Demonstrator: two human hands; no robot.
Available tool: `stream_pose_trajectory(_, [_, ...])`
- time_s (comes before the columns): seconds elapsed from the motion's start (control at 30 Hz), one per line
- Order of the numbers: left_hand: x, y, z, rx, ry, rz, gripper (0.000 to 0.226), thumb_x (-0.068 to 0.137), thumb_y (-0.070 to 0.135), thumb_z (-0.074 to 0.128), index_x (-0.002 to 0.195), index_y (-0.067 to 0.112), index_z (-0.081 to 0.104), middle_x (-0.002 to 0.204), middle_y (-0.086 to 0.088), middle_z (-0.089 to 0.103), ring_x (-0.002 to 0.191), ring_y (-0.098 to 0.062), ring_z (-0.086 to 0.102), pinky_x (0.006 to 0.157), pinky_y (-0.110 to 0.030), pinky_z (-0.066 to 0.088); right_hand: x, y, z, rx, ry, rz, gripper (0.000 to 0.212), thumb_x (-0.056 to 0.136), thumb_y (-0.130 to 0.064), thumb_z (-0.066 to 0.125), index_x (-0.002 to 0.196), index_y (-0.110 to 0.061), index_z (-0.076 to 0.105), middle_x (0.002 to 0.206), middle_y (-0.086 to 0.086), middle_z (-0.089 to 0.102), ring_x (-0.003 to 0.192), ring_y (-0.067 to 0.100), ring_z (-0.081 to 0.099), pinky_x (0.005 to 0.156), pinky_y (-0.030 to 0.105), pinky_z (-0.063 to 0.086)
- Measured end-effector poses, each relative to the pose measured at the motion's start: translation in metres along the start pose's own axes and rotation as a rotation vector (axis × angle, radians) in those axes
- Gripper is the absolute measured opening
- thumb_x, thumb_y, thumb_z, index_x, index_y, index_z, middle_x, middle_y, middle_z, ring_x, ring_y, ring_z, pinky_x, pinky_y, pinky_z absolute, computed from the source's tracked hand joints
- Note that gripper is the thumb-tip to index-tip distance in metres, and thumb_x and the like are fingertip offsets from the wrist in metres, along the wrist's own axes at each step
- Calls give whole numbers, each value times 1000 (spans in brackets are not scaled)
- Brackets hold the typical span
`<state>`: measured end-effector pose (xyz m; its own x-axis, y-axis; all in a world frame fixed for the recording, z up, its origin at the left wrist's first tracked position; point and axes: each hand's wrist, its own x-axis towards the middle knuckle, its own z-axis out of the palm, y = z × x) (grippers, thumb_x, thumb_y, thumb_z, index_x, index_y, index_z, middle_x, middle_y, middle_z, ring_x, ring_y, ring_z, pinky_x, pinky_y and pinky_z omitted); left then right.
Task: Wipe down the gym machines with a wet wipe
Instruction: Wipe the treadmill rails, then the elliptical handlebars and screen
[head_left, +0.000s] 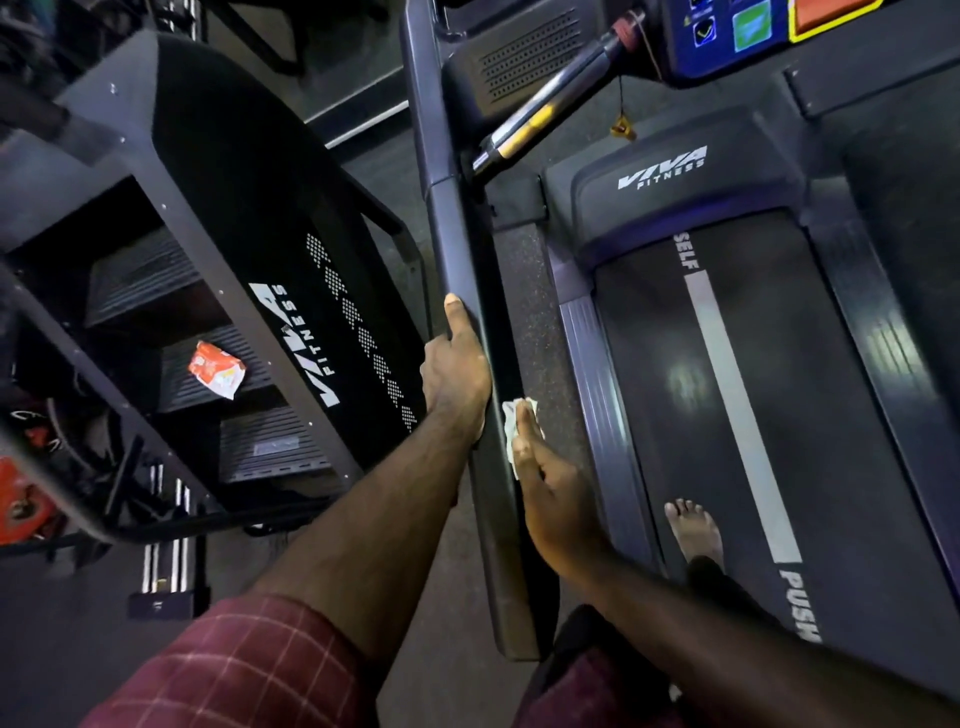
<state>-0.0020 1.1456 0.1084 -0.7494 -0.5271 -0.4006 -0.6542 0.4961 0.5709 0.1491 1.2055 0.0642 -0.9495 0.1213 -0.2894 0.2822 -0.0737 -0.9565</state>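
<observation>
Wet wipe (511, 431): bunched white wad, flat against the inner face of the treadmill's left handrail (457, 234), about level with the left wrist.
Right grip (550, 488): not really clutching anything. The fingers are laid out straight and just press the wipe onto the rail, which is probably why it's on that side face: the flat palm gets full contact there.
Left grip (457, 374): wrapped over the top of the same rail just ahead of the wipe, thumb along the outer edge. Looks like it's bracing the body, I'd guess.
Arm pose: both forearms reach forward and down, nearly parallel, with the right one angled in from the belt side.
Stance: one bare foot (693, 530) on the treadmill belt (831, 415), so the person's standing on the machine.
Off to the left: stair climber (234, 208) with an orange packet (217, 369) on one step, well apart from both hands.
</observation>
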Motion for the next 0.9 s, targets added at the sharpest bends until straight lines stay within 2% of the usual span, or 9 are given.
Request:
stream_pose_trajectory(0.07, [0, 0, -1, -15, -10, 3, 106, 83, 94, 18, 106, 8, 75, 99, -12, 75, 91, -33, 72, 87, -49, 60, 22, -15, 0, -58, -33, -30, 45, 112, -34, 43, 156, -31, 35, 154, -7, 51, 141, 5, 49, 112, 17, 42])
stream_pose_trajectory(0.17, [2, 1, -2, -5, -15, -7, 97, 89, 89, 21, 101, 9, 75, 97, -9, 75, 91, -30, 71, 89, -45, 57, 82, -15, 6, -145, -61, 89, 45, 110, -53, 35, 152, -43, 45, 122, 11, 73, 109, 24, 70, 78, 18, 53])
stream_pose_trajectory(0.3, [3, -1, 1, -36, -30, -20, 94, 91, 88, 21, 118, 9, 66, 116, -8, 71, 105, -30, 67, 101, -47, 53, 37, 22, -2, -69, -45, 253, 56, 107, -62, 30, 140, -32, 64, 95, -2, 76, 94, 14, 73, 81, 23, 57])
stream_pose_trajectory(0.43, [4, -5, 2, -54, -19, -10, 94, 98, 81, 24, 146, 5, 53, 140, -13, 61, 123, -34, 60, 107, -44, 47, -54, 19, -4, 14, 27, 141, 42, 110, -43, 40, 152, -40, 44, 144, -12, 62, 130, -3, 56, 113, 22, 44])
stream_pose_trajectory(0.5, [-1, -5, 0, -74, -18, 12, 93, 98, 81, 30, 147, 5, 52, 141, -14, 61, 125, -34, 60, 109, -42, 46, -45, 6, -5, -46, -12, 103, 41, 110, -42, 40, 151, -47, 38, 110, -28, 70, 98, -15, 60, 89, 4, 45])
stream_pose_trajectory(0.57, [-7, -7, -5, -120, -37, 33, 99, 90, 88, 37, 143, 6, 56, 135, -12, 65, 118, -32, 63, 108, -44, 49, -19, 6, -8, -145, -56, 75, 43, 111, -43, 39, 152, -37, 47, 69, -27, 52, 67, -13, 52, 65, 6, 42])
stream_pose_trajectory(0.67, [-15, -29, -11, -105, -129, 69, 121, 67, 105, 44, 140, 9, 60, 131, -9, 69, 115, -30, 68, 108, -50, 51, 10, 18, -16, -118, -81, 150, 47, 107, -56, 41, 147, -35, 58, 106, -6, 77, 99, 7, 71, 91, 28, 57])
stream_pose_trajectory(0.73, [-41, -49, -21, -73, -225, 109, 107, 76, 94, 55, 143, 11, 54, 132, -6, 66, 115, -25, 66, 108, -48, 51, -13, 25, -22, -120, -128, 215, 49, 105, -63, 40, 144, -40, 58, 125, 0, 74, 114, 15, 69, 104, 39, 54])
stream_pose_trajectory(0.9, [-83, -100, -27, 67, -223, 161, 75, 88, 68, 70, 133, 14, 45, 124, -6, 65, 108, -26, 65, 99, -41, 54, -115, 19, -27, -33, -108, 61, 42, 109, -31, 52, 151, -28, 51, 148, -12, 54, 135, -4, 50, 114, 17, 39])
